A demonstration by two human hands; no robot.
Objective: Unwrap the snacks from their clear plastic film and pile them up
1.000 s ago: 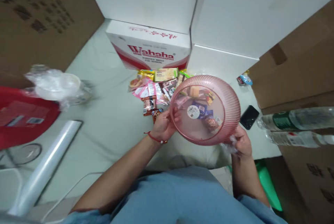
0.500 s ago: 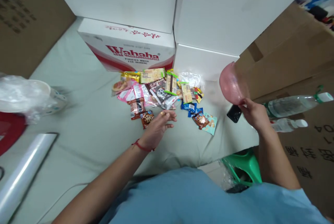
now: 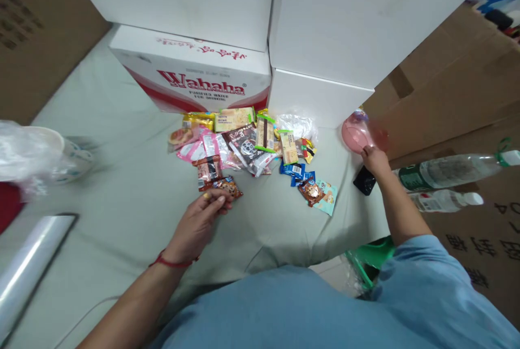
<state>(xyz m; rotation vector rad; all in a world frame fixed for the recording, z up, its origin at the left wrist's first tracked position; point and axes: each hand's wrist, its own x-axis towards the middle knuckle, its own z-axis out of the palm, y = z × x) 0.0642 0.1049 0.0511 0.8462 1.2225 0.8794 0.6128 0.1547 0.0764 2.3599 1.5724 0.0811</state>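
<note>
A heap of small snack packets (image 3: 247, 146) lies on the pale green cloth (image 3: 134, 175) in front of a red and white Wahaha box (image 3: 195, 75). My left hand (image 3: 201, 221) rests on the cloth, its fingertips pinched on the edge of a brown cookie packet (image 3: 227, 186). My right hand (image 3: 374, 159) is stretched out to the right, fingers closed on the rim of a pink ribbed plastic bowl (image 3: 357, 132) that stands near the white boxes. A black phone (image 3: 364, 182) lies just below that hand.
Large white boxes (image 3: 357, 13) stand at the back and brown cartons (image 3: 447, 89) on the right. Two water bottles (image 3: 450, 173) lie at the right edge. A roll of clear film (image 3: 28, 267) and a bagged white bowl (image 3: 36, 154) are at the left. A green stool (image 3: 371, 259) shows below.
The pink bowl went from both hands in front of me to the right side, carried by my right hand alone. My left hand dropped onto the cookie packet.
</note>
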